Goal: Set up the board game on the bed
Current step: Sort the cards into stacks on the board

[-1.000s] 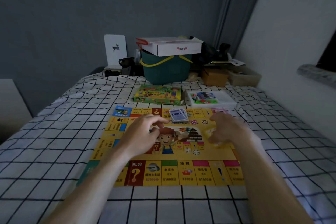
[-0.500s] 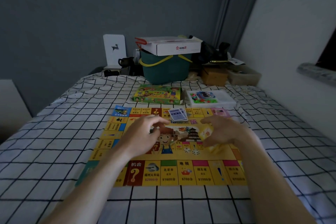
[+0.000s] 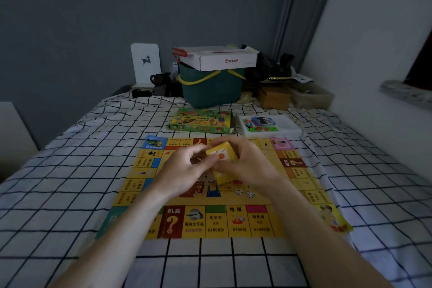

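Observation:
A yellow game board (image 3: 217, 220) lies flat on the checked bedsheet (image 3: 70, 170). Above its middle, both hands meet around a small yellow pack of cards (image 3: 222, 153). My right hand (image 3: 247, 166) grips the pack from the right side. My left hand (image 3: 187, 170) pinches the pack's left end with thumb and fingers. Two white dice (image 3: 245, 193) sit on the board just below the hands. The blue cards seen earlier on the board are hidden behind my hands.
The green game box (image 3: 201, 120) and a white tray of game pieces (image 3: 268, 125) lie beyond the board. A teal basket (image 3: 210, 86) with a white carton (image 3: 222, 58) on top stands at the bed's far end. A wall runs along the right.
My right hand lifted the yellow pack up and toward the centre. My left hand moved right and took hold of its end. The hands now cover the blue cards.

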